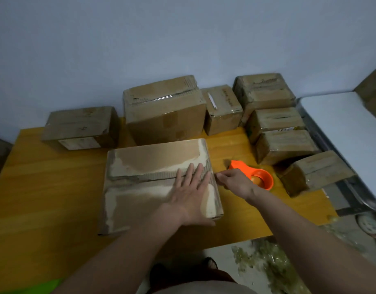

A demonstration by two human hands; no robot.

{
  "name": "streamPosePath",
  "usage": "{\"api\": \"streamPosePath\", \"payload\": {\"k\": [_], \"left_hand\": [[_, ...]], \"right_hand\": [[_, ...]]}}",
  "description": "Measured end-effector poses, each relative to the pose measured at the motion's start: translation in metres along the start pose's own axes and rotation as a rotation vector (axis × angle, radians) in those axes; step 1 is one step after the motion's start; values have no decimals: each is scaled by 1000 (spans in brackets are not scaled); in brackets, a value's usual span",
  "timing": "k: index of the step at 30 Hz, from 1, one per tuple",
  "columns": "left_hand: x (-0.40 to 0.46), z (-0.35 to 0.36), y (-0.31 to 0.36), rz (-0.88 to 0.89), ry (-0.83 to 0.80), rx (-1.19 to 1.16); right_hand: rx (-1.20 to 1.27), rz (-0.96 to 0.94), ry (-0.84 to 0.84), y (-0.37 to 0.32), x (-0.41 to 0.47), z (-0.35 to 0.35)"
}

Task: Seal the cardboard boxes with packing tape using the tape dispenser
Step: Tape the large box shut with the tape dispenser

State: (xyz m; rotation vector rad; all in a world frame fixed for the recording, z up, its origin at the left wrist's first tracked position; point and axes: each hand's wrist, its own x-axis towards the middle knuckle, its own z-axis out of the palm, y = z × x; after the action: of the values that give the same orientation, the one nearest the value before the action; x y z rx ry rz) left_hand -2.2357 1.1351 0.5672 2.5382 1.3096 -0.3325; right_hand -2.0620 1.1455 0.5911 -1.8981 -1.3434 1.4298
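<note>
At the near middle of the table (55,187) lies the box (157,183) being sealed, flat, its long side running left to right and its centre seam running the same way. The left hand (191,194) rests on it with fingers straight and spread, palm down across the right end of the seam, I'd say to keep the flaps shut and the box from sliding. Just off the box's right edge, the right hand (236,181) has its fingers curled together at the seam's end; it looks to be pinching a tape end there, though no tape is clear enough for me to be sure, so I cannot tell what it grips. The orange dispenser (255,174) lies on the table just behind that hand, its narrow nose aimed left and away, toward the box corner, its round end to the right. No hand holds it, seemingly parked within reach. Along the far and right sides stand other boxes (163,107), several glossy with tape, likely finished and pushed back out of the way.
</note>
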Motion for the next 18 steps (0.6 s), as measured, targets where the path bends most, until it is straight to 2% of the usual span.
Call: {"api": "streamPosePath", "payload": {"k": [3,5,7,11,15,18], "left_hand": [[18,8,11,-106,136,6],[28,9,15,-145,164,11],[33,10,17,-162,168,11],[36,7,14,-235,140,4],[40,2,8,-317,117,11],[38,1,11,-325,103,36]], "right_hand": [[-203,7,184,24,10,-24],[-389,7,338,40,17,-36],[-490,67,402,57,22,-45],[-603,255,254,86,26,-47],[-739,251,213,103,30,-47],[-650,249,177,108,30,-44]]}}
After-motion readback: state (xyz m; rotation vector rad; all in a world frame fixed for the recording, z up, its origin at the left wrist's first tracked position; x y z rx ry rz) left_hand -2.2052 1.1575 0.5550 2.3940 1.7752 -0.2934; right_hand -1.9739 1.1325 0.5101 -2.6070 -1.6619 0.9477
